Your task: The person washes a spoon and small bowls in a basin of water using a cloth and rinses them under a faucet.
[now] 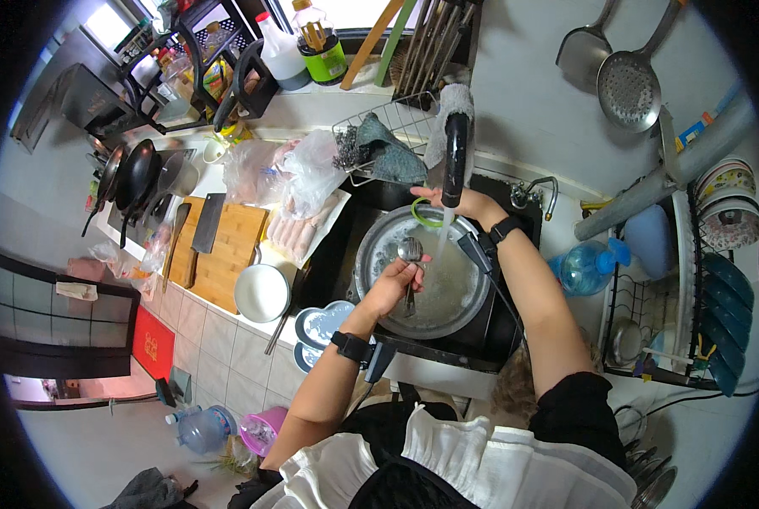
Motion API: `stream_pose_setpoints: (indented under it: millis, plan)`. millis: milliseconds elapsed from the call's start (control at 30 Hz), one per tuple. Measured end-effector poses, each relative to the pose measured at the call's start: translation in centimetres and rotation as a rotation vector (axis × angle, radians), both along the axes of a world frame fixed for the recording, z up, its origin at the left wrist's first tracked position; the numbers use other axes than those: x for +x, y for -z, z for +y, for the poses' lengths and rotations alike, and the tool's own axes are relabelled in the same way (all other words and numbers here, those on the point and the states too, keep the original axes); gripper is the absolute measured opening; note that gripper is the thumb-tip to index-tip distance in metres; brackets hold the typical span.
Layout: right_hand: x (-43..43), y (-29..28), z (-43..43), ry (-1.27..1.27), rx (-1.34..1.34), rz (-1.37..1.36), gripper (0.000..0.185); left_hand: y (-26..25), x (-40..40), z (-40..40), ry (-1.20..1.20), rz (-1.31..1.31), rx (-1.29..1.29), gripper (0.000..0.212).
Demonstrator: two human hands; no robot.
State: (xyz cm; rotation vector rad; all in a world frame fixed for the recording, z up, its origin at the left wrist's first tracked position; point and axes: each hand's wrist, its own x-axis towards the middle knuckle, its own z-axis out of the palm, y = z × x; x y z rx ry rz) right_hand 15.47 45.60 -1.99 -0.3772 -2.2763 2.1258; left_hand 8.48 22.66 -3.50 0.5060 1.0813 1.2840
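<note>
My left hand (393,287) grips a metal spoon (410,250) with its bowl up, over a round metal basin (361,261) of cloudy, foamy water (446,289). Part of the handle hangs below my fingers. My right hand (471,207) is at the basin's far rim, partly hidden behind the black faucet (455,153). A green ring-shaped item (417,216) touches or lies just below its fingers; whether they grip it is unclear. From the faucet a stream of water (443,238) runs into the basin. The basin sits in a dark sink (328,267).
Left of the sink are a white bowl (262,292), blue-grey dishes (319,324), packaged raw meat (303,229) and a cutting board (236,254) with a cleaver (209,223). A wire basket (354,124) holds a cloth (392,153). At right stand a blue bottle (580,270) and a dish rack (608,312).
</note>
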Motion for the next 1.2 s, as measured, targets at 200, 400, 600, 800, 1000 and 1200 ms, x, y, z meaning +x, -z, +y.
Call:
stream_pose_setpoints:
  millis: [200,400,600,800,1000,1200]
  plan:
    - [-0.1,1.2,1.7,0.078,0.080,0.056,0.045,0.4,0.1,-0.3,0.037,0.221,-0.040,0.024]
    - [5.1,0.0,-7.6,0.192,0.081,-0.412,0.034,-0.9,0.1,-1.1,-0.013,0.673,-0.152,0.016]
    - [7.3,-1.0,-16.1,0.520,-0.265,-0.027,0.034,-0.4,2.4,-0.7,0.036,1.459,0.318,0.027]
    - [8.6,-0.1,-18.4,0.868,0.311,0.029,0.028,-3.4,3.4,-0.9,0.170,1.214,0.415,0.020]
    - [10.2,-4.2,-20.8,0.870,0.543,-0.025,0.020,-5.4,3.2,-1.6,0.267,1.023,0.346,0.017]
    - [12.5,-5.6,-22.5,1.059,0.750,0.098,0.018,-4.5,1.9,-2.5,0.073,1.190,0.508,0.030]
